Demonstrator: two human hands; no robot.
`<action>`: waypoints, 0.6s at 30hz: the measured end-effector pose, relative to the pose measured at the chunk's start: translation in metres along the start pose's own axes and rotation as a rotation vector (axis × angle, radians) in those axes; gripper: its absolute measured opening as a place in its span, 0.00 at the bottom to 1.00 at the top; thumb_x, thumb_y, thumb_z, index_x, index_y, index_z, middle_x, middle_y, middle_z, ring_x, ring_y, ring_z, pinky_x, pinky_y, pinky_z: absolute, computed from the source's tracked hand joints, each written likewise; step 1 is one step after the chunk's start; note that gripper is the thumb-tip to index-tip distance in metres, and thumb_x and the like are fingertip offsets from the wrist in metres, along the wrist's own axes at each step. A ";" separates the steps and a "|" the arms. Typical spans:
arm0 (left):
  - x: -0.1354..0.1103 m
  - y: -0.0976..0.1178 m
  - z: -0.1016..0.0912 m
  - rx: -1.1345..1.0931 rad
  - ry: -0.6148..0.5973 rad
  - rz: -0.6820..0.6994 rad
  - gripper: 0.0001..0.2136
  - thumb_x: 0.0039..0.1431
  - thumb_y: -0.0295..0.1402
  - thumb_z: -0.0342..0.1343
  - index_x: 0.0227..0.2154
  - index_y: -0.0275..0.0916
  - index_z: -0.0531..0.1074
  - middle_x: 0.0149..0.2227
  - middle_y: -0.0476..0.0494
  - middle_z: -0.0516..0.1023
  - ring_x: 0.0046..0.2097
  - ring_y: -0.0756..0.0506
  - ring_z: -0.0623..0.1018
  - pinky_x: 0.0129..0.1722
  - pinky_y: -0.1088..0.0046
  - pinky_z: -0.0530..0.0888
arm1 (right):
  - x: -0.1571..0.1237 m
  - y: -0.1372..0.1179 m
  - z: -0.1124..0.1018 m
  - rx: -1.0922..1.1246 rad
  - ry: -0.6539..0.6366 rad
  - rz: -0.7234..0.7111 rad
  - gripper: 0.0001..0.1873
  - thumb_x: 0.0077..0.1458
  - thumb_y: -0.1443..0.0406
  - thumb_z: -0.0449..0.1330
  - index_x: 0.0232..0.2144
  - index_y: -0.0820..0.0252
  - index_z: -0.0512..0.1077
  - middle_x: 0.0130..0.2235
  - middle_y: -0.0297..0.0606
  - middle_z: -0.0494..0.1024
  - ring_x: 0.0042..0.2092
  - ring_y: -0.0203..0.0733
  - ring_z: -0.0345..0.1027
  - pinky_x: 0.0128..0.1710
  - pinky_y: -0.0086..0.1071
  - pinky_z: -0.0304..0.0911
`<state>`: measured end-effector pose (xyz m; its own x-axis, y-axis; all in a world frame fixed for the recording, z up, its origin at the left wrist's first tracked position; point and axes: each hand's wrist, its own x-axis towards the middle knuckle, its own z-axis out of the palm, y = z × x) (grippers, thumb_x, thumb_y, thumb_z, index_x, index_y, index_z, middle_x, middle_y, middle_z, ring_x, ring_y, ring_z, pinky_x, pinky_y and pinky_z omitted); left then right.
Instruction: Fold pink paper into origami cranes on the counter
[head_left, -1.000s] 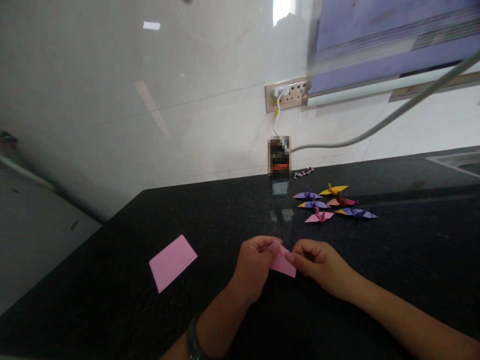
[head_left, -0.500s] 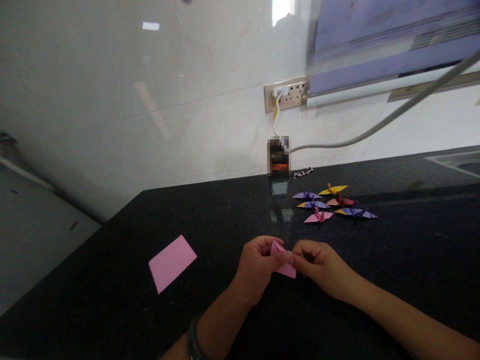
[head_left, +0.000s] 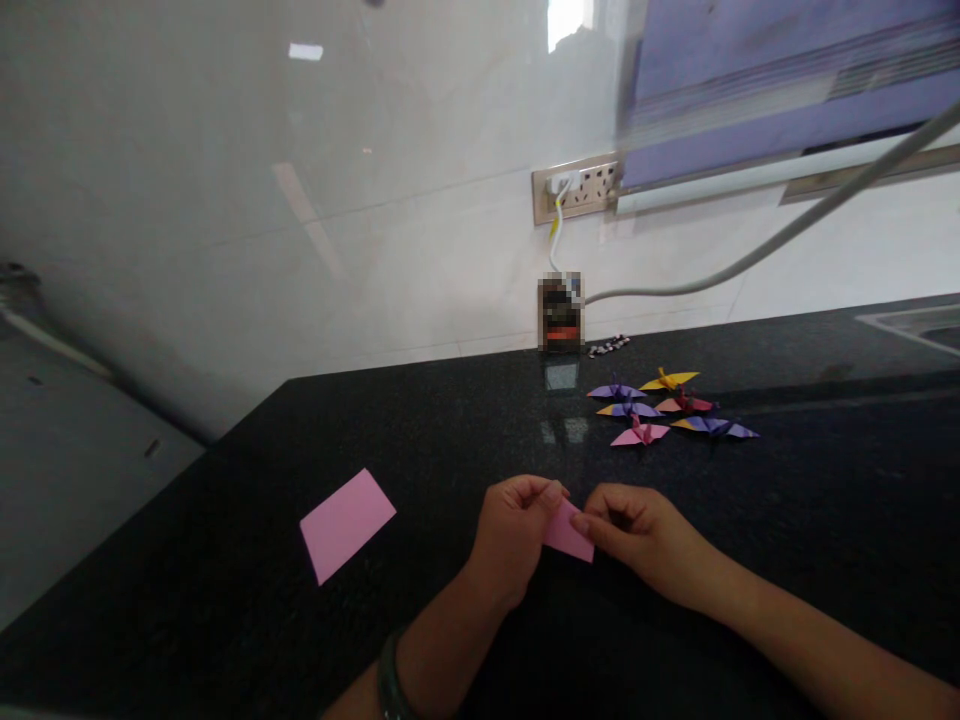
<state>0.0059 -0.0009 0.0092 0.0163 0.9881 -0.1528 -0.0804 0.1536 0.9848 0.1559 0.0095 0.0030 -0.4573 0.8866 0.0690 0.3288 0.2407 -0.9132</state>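
Note:
Between my hands is a small folded piece of pink origami paper (head_left: 568, 534), held just above the dark countertop. My left hand (head_left: 517, 525) pinches its upper left part, thumb on top and fingers curled behind. At the right edge my right hand (head_left: 637, 525) grips the same paper between thumb and curled fingers. The fingers hide the paper's upper corner and its underside. A pink paper sheet or stack (head_left: 348, 525) lies flat on the counter to the left, apart from both hands.
Beyond my hands, several folded paper cranes (head_left: 639, 432) sit grouped on the black countertop (head_left: 435, 430). A blurred-out dark object (head_left: 561, 315) stands against the wall beside a beaded string (head_left: 610, 346). A white cable rises to the wall socket (head_left: 574, 190); a grey cord runs right.
My left thumb has moved up and left along the paper, away from the right thumb, so more of its pink face shows. Both hands keep hold of it.

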 end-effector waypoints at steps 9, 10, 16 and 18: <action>-0.001 0.004 -0.002 -0.041 -0.080 -0.025 0.13 0.45 0.40 0.56 0.25 0.33 0.72 0.23 0.46 0.70 0.24 0.51 0.67 0.25 0.76 0.62 | 0.001 -0.002 -0.004 0.034 0.012 0.026 0.14 0.50 0.60 0.52 0.18 0.62 0.63 0.18 0.28 0.61 0.21 0.30 0.53 0.19 0.24 0.49; -0.001 0.004 -0.002 -0.045 -0.076 -0.018 0.12 0.44 0.39 0.57 0.24 0.33 0.72 0.23 0.46 0.70 0.25 0.51 0.67 0.25 0.76 0.62 | 0.001 -0.002 -0.004 0.045 0.010 0.028 0.14 0.50 0.60 0.52 0.19 0.62 0.64 0.18 0.29 0.61 0.21 0.30 0.54 0.19 0.24 0.50; -0.002 0.000 -0.001 -0.064 -0.044 -0.030 0.09 0.42 0.36 0.59 0.22 0.33 0.73 0.21 0.46 0.71 0.24 0.51 0.68 0.25 0.75 0.63 | 0.003 -0.003 -0.002 0.121 -0.054 0.047 0.14 0.52 0.59 0.50 0.22 0.63 0.65 0.20 0.30 0.62 0.23 0.31 0.55 0.22 0.24 0.52; -0.003 0.000 0.000 -0.088 -0.041 -0.037 0.09 0.42 0.35 0.59 0.21 0.33 0.73 0.20 0.47 0.71 0.23 0.51 0.68 0.25 0.75 0.63 | 0.003 -0.004 -0.001 0.105 -0.043 0.035 0.14 0.52 0.59 0.51 0.21 0.63 0.63 0.20 0.29 0.61 0.23 0.30 0.53 0.22 0.24 0.51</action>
<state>0.0060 -0.0034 0.0092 0.0618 0.9810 -0.1840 -0.1657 0.1919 0.9673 0.1542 0.0114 0.0076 -0.4825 0.8756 0.0210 0.2581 0.1650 -0.9519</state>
